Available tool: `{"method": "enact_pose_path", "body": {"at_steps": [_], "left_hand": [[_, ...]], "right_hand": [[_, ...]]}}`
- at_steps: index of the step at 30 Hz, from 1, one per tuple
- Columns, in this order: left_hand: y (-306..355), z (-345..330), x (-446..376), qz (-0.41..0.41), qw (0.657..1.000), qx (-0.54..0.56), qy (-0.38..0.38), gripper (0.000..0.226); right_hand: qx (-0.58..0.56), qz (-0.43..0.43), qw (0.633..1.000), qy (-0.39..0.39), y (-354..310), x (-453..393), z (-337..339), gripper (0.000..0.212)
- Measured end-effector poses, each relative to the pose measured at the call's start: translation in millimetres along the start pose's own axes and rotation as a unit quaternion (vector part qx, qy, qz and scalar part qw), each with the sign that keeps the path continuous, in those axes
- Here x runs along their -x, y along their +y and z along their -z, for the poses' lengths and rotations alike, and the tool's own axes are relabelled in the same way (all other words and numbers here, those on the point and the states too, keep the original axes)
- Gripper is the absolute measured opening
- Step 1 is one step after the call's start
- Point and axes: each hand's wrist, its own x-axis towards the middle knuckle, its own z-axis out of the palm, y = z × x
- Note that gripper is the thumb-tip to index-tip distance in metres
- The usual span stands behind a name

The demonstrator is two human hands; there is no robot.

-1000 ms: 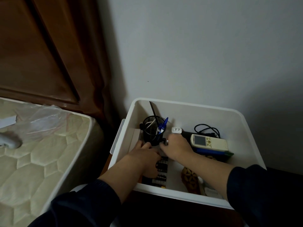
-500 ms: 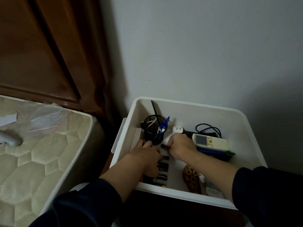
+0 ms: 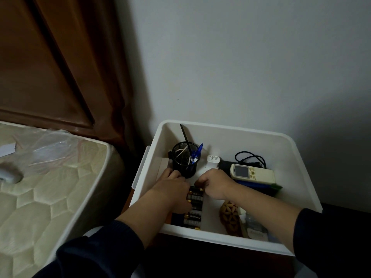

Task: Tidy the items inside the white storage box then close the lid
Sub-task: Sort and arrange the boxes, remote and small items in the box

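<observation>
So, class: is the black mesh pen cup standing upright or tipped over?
Upright: the black mesh pen cup shows its round rim on top, with pens poking out.

White storage box [image 3: 224, 135]; black mesh pen cup [image 3: 185, 161]; blue pen [image 3: 197, 152]; cream quilted mattress [image 3: 40, 189].

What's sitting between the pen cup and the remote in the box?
In the head view, a white plug adapter stands between the pen cup and the remote, with a black block beside it, next to the remote.
</observation>
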Motion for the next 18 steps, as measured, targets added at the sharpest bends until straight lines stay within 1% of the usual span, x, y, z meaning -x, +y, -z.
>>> {"method": "enact_pose_path", "body": {"at_steps": [5, 9, 14, 18], "left_hand": [[0, -1, -2, -0.008, 1.000, 0.005, -0.012, 0.047], [0, -3, -2, -0.014, 1.000, -0.001, -0.001, 0.060], [2, -2, -1, -0.021, 0.999, 0.020, -0.016, 0.044], [2, 0, -1, -0.022, 0.999, 0.018, -0.015, 0.044]], "right_hand": [[-0.063, -0.054, 0.997, 0.005, 6, 0, 3, 0.039], [-0.053, -0.056, 0.997, -0.019, 6, 5, 1, 0.043], [-0.062, -0.056, 0.996, -0.012, 6, 6, -3, 0.045], [-0.064, -0.056, 0.996, -0.010, 5, 9, -3, 0.044]]}}
